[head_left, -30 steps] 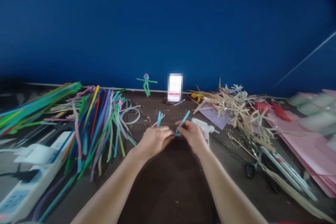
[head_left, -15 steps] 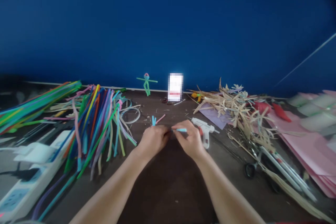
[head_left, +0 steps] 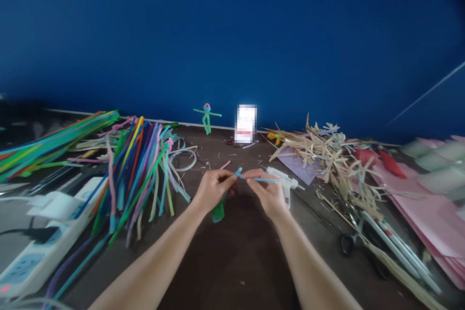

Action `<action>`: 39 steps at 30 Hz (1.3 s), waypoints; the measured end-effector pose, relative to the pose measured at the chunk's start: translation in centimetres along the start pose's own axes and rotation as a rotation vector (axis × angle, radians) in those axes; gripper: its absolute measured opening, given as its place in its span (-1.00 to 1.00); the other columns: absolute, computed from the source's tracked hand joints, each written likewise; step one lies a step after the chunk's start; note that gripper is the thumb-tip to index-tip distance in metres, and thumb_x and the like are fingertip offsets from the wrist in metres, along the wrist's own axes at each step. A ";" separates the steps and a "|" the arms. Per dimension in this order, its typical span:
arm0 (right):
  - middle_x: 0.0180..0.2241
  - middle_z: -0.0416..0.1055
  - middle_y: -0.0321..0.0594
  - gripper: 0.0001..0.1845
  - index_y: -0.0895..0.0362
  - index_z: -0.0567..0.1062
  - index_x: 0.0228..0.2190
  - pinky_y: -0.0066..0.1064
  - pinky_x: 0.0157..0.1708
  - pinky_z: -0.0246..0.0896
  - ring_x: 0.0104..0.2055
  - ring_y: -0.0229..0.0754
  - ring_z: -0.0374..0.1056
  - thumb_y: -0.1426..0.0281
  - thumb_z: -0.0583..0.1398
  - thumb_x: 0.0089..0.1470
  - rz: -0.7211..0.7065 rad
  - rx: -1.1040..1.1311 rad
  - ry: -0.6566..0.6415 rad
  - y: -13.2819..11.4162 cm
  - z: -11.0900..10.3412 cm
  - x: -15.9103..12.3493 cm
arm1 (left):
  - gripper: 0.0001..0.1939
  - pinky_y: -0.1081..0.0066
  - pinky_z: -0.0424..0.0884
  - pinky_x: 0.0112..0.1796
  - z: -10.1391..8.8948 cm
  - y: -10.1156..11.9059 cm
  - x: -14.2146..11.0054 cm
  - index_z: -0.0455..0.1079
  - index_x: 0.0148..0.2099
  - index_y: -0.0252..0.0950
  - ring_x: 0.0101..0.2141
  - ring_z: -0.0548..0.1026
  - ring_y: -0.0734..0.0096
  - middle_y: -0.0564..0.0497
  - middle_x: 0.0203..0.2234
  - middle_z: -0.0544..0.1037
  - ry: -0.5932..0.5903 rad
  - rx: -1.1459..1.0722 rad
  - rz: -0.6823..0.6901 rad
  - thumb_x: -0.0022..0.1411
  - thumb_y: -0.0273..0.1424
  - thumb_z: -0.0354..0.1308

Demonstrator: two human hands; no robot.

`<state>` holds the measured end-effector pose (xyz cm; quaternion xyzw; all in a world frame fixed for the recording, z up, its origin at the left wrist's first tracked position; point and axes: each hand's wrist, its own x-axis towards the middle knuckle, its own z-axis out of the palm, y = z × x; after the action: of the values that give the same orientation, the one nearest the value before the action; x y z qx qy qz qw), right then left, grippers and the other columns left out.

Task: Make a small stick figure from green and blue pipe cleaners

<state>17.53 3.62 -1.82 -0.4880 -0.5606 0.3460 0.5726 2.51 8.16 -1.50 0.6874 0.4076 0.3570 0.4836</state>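
Observation:
My left hand (head_left: pixel 215 189) and my right hand (head_left: pixel 266 193) are close together above the dark table (head_left: pixel 240 261). Between them runs a thin light-blue pipe cleaner (head_left: pixel 258 179), pinched in my right fingertips, its other end reaching my left fingers. My left hand grips a small green pipe-cleaner piece (head_left: pixel 218 212), which hangs below the palm, partly hidden by the hand. A short pink pipe-cleaner bit (head_left: pixel 225 164) lies just beyond my left fingers.
A white hot glue gun (head_left: pixel 285 183) lies right of my right hand, beside lilac paper (head_left: pixel 296 167) and dried straw (head_left: pixel 330 160). Left stands a heap of colored pipe cleaners (head_left: pixel 140 179). Scissors (head_left: pixel 347 244), pink paper (head_left: pixel 417 208) and a power strip (head_left: pixel 47 237) lie farther out.
A green piece now shows below my left hand. The light-blue pipe cleaner has swung to span both hands, and the view has shifted slightly.

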 end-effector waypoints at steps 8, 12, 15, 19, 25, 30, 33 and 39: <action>-0.62 0.32 -0.33 -0.85 0.14 0.46 -0.49 -0.51 -0.57 0.08 -0.57 -0.34 0.20 0.35 0.25 -0.22 0.395 0.530 -0.014 1.3 0.0 0.2 | -0.76 0.53 0.30 -0.53 -0.2 0.0 -0.3 0.39 -0.45 -0.37 -0.61 0.37 0.54 0.07 -0.64 0.43 -0.101 -0.106 0.101 0.07 -0.28 0.08; -0.66 0.26 -0.37 -0.83 0.16 0.43 -0.47 -0.54 -0.68 0.00 -0.66 -0.39 0.11 0.36 0.23 -0.21 0.505 0.618 -0.081 1.6 -0.2 0.4 | -0.80 0.51 0.30 -0.44 -0.2 0.3 -0.6 0.42 -0.38 -0.33 -0.53 0.39 0.52 0.04 -0.58 0.45 -0.089 0.165 0.305 0.11 -0.32 0.05; -0.70 0.24 -0.39 -0.80 0.16 0.40 -0.45 -0.55 -0.73 -0.05 -0.70 -0.39 0.08 0.33 0.22 -0.21 0.514 0.528 -0.036 1.5 -0.2 0.4 | -0.80 0.50 0.30 -0.38 -0.1 -0.1 -0.6 0.43 -0.31 -0.30 -0.46 0.41 0.49 0.02 -0.51 0.46 -0.047 0.401 0.456 0.14 -0.34 0.01; -0.72 0.24 -0.38 -0.78 0.16 0.38 -0.54 -0.55 -0.77 -0.12 -0.75 -0.41 0.03 0.24 0.18 -0.16 0.456 0.254 -0.012 1.2 -0.1 0.5 | -0.76 0.50 0.30 -0.35 0.0 -1.0 -0.5 0.40 -0.22 -0.26 -0.42 0.43 0.48 0.02 -0.46 0.47 -0.004 0.603 0.540 0.17 -0.31 -0.04; -0.76 0.22 -0.39 -0.68 0.15 0.33 -0.67 -0.54 -0.79 -0.24 -0.78 -0.43 -0.04 0.16 0.15 -0.16 0.430 0.039 -0.030 1.1 -0.2 0.4 | -0.74 0.55 0.25 -0.45 -0.2 -0.4 -0.8 0.38 -0.26 -0.25 -0.45 0.41 0.50 0.04 -0.51 0.42 -0.076 0.767 0.545 0.21 -0.31 -0.12; -0.82 0.08 -0.45 -0.67 0.15 0.33 -0.71 -0.54 -0.77 -0.26 -0.78 -0.42 -0.08 0.16 0.19 -0.20 0.432 -0.060 -0.065 1.6 -0.7 0.6 | -0.71 0.54 0.19 -0.49 0.0 0.0 -0.8 0.37 -0.37 -0.27 -0.48 0.39 0.51 0.06 -0.55 0.40 -0.165 0.802 0.578 0.23 -0.35 -0.15; -0.80 0.07 -0.44 -0.70 0.14 0.35 -0.71 -0.54 -0.73 -0.19 -0.74 -0.41 -0.05 0.19 0.19 -0.17 0.356 -0.159 -0.093 1.6 -0.8 0.6 | -0.75 0.52 0.20 -0.47 0.1 -0.2 -0.8 0.36 -0.40 -0.27 -0.46 0.41 0.47 0.06 -0.53 0.43 -0.218 0.826 0.573 0.21 -0.37 -0.11; -0.65 0.27 -0.30 -0.77 0.12 0.41 -0.65 -0.45 -0.53 0.09 -0.56 -0.27 0.17 0.28 0.13 -0.08 0.074 -0.368 -0.088 0.8 -0.2 0.2 | -0.79 0.47 0.27 -0.43 0.2 -0.3 -0.8 0.37 -0.39 -0.29 -0.42 0.45 0.38 0.00 -0.50 0.48 -0.244 0.851 0.496 0.18 -0.42 -0.08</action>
<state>17.85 3.98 -2.50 -0.5891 -0.6207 0.2793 0.4355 2.29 7.48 -1.94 0.9364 0.2821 0.1802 0.1054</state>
